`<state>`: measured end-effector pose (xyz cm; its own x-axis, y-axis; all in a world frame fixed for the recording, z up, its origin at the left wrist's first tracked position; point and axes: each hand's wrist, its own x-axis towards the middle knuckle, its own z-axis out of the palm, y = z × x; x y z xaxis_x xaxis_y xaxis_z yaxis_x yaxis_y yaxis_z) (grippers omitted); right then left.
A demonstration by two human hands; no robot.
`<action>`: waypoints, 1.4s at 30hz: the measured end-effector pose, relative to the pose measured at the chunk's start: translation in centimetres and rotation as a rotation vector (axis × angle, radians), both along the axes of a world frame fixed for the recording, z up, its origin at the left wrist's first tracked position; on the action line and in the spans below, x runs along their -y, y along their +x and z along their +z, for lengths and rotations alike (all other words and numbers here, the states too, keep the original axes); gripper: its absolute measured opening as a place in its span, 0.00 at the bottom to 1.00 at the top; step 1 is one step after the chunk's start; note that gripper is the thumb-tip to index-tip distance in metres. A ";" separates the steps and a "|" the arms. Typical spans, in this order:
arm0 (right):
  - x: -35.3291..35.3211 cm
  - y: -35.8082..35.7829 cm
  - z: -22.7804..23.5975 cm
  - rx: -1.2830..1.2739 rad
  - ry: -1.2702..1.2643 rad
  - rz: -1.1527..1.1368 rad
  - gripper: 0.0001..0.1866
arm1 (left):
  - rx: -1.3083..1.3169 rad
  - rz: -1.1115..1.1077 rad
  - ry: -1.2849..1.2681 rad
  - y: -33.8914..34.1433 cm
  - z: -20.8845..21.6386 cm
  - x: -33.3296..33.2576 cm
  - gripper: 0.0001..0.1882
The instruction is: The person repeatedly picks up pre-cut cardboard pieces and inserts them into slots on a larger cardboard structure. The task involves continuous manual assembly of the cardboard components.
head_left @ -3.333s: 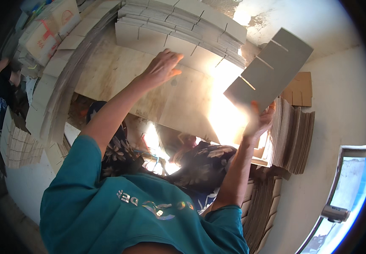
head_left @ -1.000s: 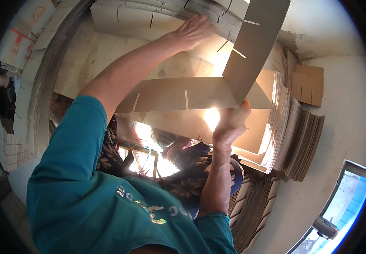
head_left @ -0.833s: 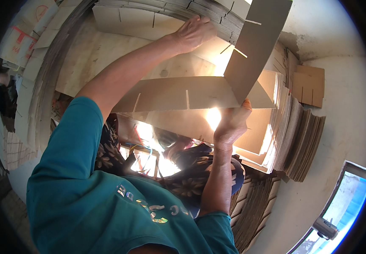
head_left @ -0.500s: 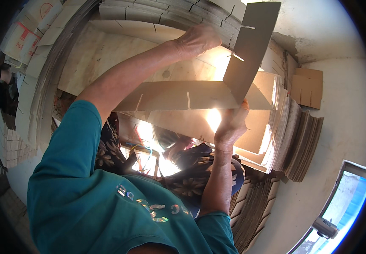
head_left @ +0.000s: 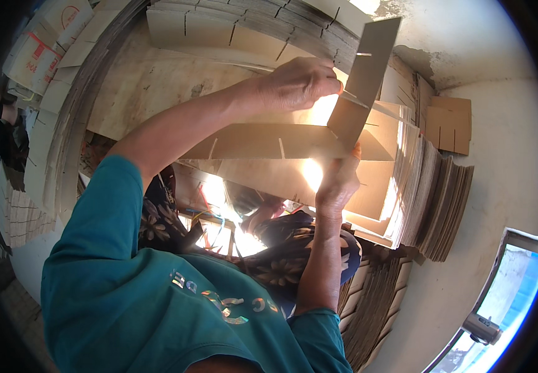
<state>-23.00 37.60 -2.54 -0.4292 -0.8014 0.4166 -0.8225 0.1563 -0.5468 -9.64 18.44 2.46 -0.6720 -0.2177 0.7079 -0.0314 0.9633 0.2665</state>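
The left hand (head_left: 300, 84) has its fingers curled in a pinch on a thin cardboard strip seen nearly edge-on (head_left: 250, 66), which meets the middle slot of an upright slotted cardboard strip (head_left: 375, 56) just right of those fingertips. How deep it sits in that slot is hard to tell in the glare. The right hand (head_left: 337, 186) grips, fingers bent, around the lower end of the upright strip, where it crosses a long slotted cardboard strip (head_left: 250, 142) running leftward from these fingers. All three strips are held above the plywood tabletop (head_left: 135, 93).

Beyond the left fingers rises a stack of slotted cardboard sheets (head_left: 269, 28); right of the right fingers leans a pile of cardboard sheets (head_left: 427, 199).

The likeliest trouble is misalignment: if the edge-on strip comes in at a slant, pressure from the left fingers could crease it or tear the slot's mouth. A loosened right grip could let the lower crossing slip apart, since nothing visible props the strips from beneath. Strong sunlight beside both hands may also hide the slots.
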 end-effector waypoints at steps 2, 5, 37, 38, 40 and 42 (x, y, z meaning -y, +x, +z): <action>-0.3 0.2 -0.1 -0.008 0.016 -0.001 0.27 | 0.019 -0.027 0.059 0.6 0.6 -0.8 0.09; -0.6 0.8 0.6 -0.011 0.039 -0.008 0.22 | 0.160 -0.035 0.328 1.4 0.8 -0.8 0.11; -4.3 3.9 2.0 0.027 0.100 -0.108 0.17 | 0.323 0.339 -0.038 -1.7 -4.7 8.1 0.10; -4.4 3.9 2.1 0.037 0.099 -0.098 0.16 | 0.327 0.330 -0.022 -1.7 -4.6 8.1 0.10; -4.7 4.0 2.3 0.050 0.105 -0.103 0.16 | 0.323 0.327 -0.047 -1.5 -3.9 7.1 0.11; -4.9 4.4 3.1 0.051 0.116 -0.119 0.16 | 0.311 0.324 -0.056 -1.4 -3.6 6.8 0.10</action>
<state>-18.55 42.52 0.52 -0.5426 -0.7849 0.2992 -0.7657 0.3158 -0.5603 -11.05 11.68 -1.17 -0.7583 -0.4189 0.4994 -0.4038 0.9033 0.1445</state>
